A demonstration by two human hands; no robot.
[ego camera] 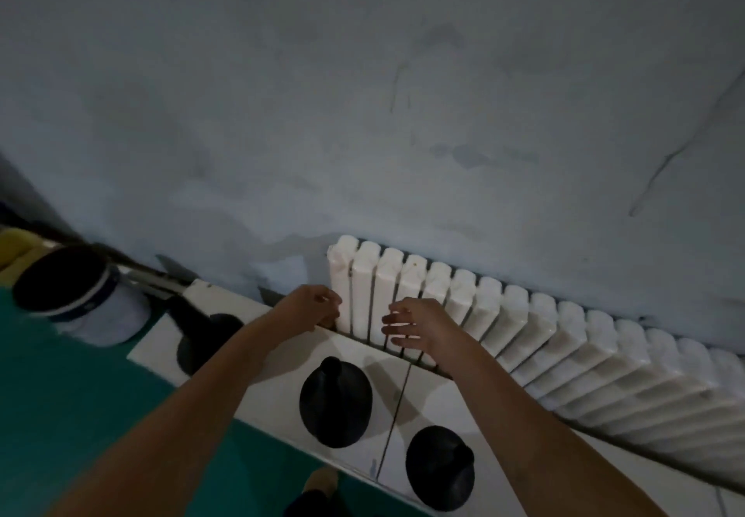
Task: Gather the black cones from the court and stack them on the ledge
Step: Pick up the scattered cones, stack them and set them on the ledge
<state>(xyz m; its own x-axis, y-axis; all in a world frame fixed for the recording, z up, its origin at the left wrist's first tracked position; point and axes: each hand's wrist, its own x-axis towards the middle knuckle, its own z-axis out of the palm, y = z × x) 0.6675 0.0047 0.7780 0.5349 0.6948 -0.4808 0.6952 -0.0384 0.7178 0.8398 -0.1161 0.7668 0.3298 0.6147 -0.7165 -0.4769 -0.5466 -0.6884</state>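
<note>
Head | ledge [427, 399]: three black cones [334, 401] [439, 468] [209, 335] | left hand [306, 309] loosely curled, right hand [419, 331] spread

The person's bare left forearm [181, 407] is covering much of the leftmost black bell-shaped cone [201, 335] on the white tiled ledge [270, 391]. The left hand [308, 309] is curling its fingertips at the end of the white ribbed radiator [524, 335] — whether they are gripping anything is not showing. The radiator is running off the right edge, and a blurred yellow object [10, 248] is being cut by the left edge.
</note>
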